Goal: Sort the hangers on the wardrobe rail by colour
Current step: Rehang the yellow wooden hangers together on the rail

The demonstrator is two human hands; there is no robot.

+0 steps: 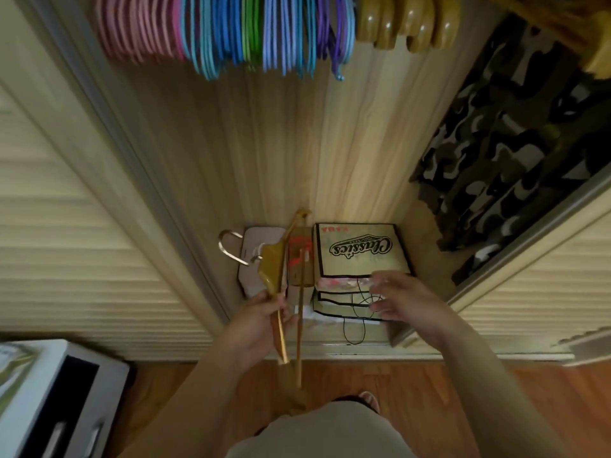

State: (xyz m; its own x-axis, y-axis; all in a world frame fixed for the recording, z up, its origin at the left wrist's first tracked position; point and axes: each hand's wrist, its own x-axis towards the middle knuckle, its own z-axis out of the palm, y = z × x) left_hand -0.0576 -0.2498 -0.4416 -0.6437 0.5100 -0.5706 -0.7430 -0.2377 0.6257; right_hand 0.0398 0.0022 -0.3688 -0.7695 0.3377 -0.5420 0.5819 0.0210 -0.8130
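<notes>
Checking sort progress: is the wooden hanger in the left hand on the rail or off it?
Off. The left hand grips the wooden hanger low, near the wardrobe floor.

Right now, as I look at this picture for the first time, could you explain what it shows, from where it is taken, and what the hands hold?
It is one picture from a camera worn on a person's head, looking down into an open wardrobe. The left hand grips a wooden hanger with a metal hook. The right hand is open and holds nothing. Above hang pink hangers, blue hangers and wooden hangers. On the wardrobe floor lies a "Classics" bag.
</notes>
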